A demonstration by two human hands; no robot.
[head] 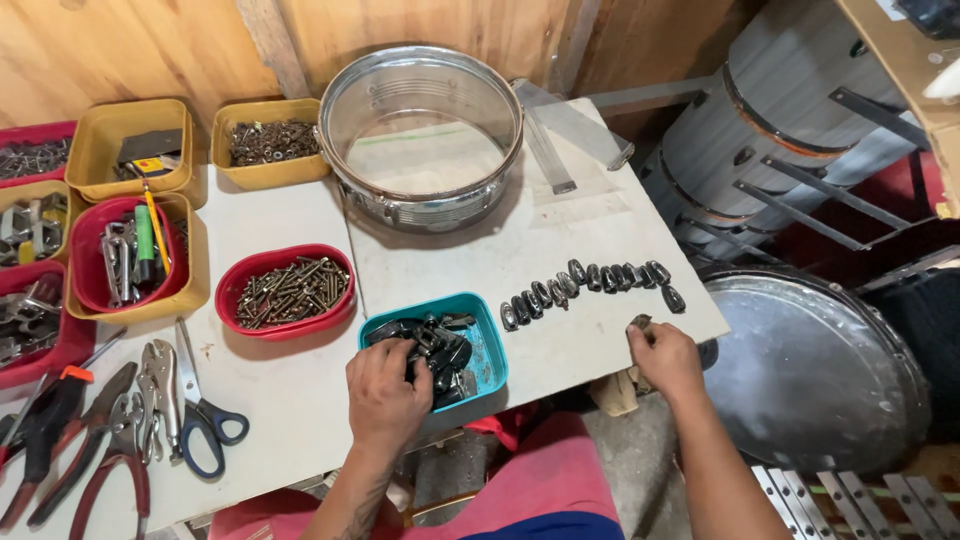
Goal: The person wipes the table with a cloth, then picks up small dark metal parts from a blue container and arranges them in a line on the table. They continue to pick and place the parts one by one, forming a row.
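My left hand [385, 393] reaches into a teal tray [487, 338] full of small dark metal lugs [437, 345], fingers curled among them. My right hand [663, 358] rests at the front right edge of the white table [560, 240] and pinches one dark lug [640, 322] at its fingertips. Just beyond it, a curved row of several similar lugs [590, 282] lies on the table. A shiny metal drum shell [420, 135] stands at the back.
A red tray of screws [285, 292] sits left of the teal one. Yellow and red bins of hardware [130, 210] fill the left side. Pliers and blue-handled scissors [200, 415] lie at the front left. More drum shells [810, 370] stand on the right.
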